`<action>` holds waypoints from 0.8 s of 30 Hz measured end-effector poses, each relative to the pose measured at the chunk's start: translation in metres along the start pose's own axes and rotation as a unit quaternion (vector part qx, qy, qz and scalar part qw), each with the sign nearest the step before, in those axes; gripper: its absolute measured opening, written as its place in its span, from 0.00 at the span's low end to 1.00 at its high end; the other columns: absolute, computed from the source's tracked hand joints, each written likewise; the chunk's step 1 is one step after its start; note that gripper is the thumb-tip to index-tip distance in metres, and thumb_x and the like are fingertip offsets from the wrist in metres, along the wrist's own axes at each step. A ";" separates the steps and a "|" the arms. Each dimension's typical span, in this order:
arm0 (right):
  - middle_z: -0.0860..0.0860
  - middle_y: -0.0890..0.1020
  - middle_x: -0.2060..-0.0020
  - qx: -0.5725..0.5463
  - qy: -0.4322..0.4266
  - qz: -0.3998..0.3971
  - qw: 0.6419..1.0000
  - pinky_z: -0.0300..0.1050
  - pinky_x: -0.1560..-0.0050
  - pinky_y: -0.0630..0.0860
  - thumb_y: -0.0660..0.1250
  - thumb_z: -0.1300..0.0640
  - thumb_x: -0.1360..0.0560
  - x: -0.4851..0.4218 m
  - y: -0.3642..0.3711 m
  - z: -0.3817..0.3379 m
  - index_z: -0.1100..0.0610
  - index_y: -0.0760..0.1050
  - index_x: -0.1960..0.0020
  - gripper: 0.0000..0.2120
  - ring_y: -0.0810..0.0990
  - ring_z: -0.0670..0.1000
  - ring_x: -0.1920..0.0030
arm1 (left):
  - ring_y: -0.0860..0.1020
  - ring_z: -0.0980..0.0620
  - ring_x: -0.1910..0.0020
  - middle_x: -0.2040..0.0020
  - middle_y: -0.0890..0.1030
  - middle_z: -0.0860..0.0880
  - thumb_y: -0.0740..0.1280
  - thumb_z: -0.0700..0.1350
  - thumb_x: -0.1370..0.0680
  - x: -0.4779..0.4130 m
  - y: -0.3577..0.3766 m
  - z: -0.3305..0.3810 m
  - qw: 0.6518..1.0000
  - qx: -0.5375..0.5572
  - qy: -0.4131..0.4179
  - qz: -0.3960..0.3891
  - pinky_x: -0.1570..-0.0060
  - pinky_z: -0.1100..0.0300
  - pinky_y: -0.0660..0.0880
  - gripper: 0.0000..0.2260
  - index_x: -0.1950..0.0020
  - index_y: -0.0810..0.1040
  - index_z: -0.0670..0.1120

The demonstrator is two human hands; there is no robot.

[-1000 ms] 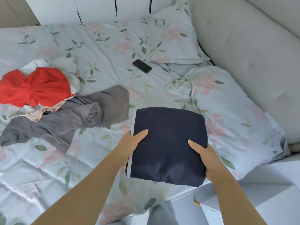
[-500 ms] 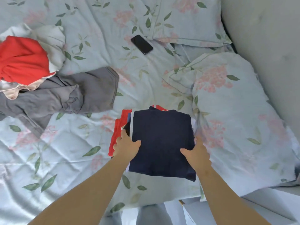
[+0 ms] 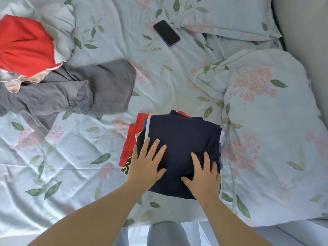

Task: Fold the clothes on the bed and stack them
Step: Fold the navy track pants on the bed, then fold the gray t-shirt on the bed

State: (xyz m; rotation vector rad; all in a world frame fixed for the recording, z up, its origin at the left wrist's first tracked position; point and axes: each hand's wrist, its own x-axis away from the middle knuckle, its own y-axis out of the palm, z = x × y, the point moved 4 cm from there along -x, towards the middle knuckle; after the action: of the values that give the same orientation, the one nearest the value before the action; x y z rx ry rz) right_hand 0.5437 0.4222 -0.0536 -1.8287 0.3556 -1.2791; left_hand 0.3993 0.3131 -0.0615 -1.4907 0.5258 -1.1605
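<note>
Head view: both flat hands, left hand and right hand, press the navy garment.

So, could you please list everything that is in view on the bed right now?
folded garment: one, navy, top of the stack
folded clothes: several, red and black among them, under the navy one
unfolded garment: one, grey, left of the stack
crumpled garment: one, red, far left
pale garments: count unclear, white and pinkish, under the red one
phone: one, black, beyond the stack
pillows: two, floral pale blue, right side
bedspread: one, floral pale blue, under everything
left hand: one, bare, flat on the navy garment
right hand: one, bare, flat on the navy garment
</note>
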 end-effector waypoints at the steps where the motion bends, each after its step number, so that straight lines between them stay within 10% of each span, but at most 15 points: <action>1: 0.52 0.43 0.23 0.009 0.008 0.002 1.000 0.58 0.27 0.52 0.64 0.41 0.26 0.001 -0.002 -0.003 0.42 0.45 0.24 0.39 0.47 0.62 0.24 | 0.68 0.39 0.31 0.32 0.74 0.45 0.74 0.62 0.36 0.001 -0.001 -0.002 1.000 0.007 0.008 0.004 0.42 0.37 0.72 0.38 0.31 0.65 0.50; 7: 0.54 0.49 0.23 0.025 -0.051 0.080 0.995 0.61 0.27 0.49 0.68 0.50 0.28 0.013 -0.020 -0.066 0.46 0.55 0.24 0.36 0.48 0.62 0.24 | 0.72 0.43 0.33 0.33 0.75 0.47 0.55 0.62 0.27 0.021 -0.022 -0.044 0.999 0.023 0.024 0.028 0.40 0.41 0.71 0.28 0.31 0.65 0.50; 12: 0.59 0.75 0.35 0.058 -0.115 0.122 0.984 0.62 0.43 0.74 0.80 0.52 0.46 0.023 -0.021 -0.165 0.52 0.75 0.35 0.39 0.74 0.65 0.36 | 0.77 0.42 0.38 0.37 0.78 0.46 0.77 0.57 0.38 0.051 -0.035 -0.128 0.999 0.006 -0.007 0.034 0.45 0.40 0.75 0.37 0.33 0.69 0.48; 16: 0.51 0.50 0.23 0.035 -0.150 0.053 0.987 0.52 0.27 0.50 0.61 0.48 0.24 0.038 0.002 -0.252 0.44 0.48 0.23 0.34 0.47 0.56 0.23 | 0.78 0.43 0.39 0.37 0.78 0.45 0.79 0.55 0.40 0.087 -0.037 -0.217 0.998 -0.014 -0.056 -0.001 0.45 0.41 0.74 0.36 0.34 0.76 0.47; 20: 0.49 0.49 0.23 0.037 -0.180 0.036 0.982 0.50 0.27 0.50 0.59 0.49 0.23 0.053 0.027 -0.332 0.44 0.46 0.23 0.32 0.48 0.54 0.24 | 0.50 0.46 0.23 0.21 0.48 0.49 0.57 0.54 0.19 0.122 -0.035 -0.299 0.996 0.003 -0.088 -0.030 0.27 0.45 0.47 0.30 0.22 0.46 0.51; 24: 0.50 0.49 0.23 0.050 -0.188 -0.004 0.981 0.50 0.27 0.51 0.59 0.51 0.22 0.052 0.051 -0.390 0.45 0.47 0.23 0.32 0.48 0.55 0.24 | 0.49 0.48 0.23 0.22 0.47 0.50 0.54 0.54 0.19 0.138 -0.031 -0.365 0.992 0.004 -0.116 -0.038 0.27 0.47 0.47 0.30 0.22 0.43 0.51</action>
State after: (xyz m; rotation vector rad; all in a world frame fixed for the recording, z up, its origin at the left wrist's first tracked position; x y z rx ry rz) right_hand 0.2384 0.1716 -0.0162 -1.9353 0.0737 -0.9112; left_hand 0.1312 0.0311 -0.0188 -1.6249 0.3061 -1.0290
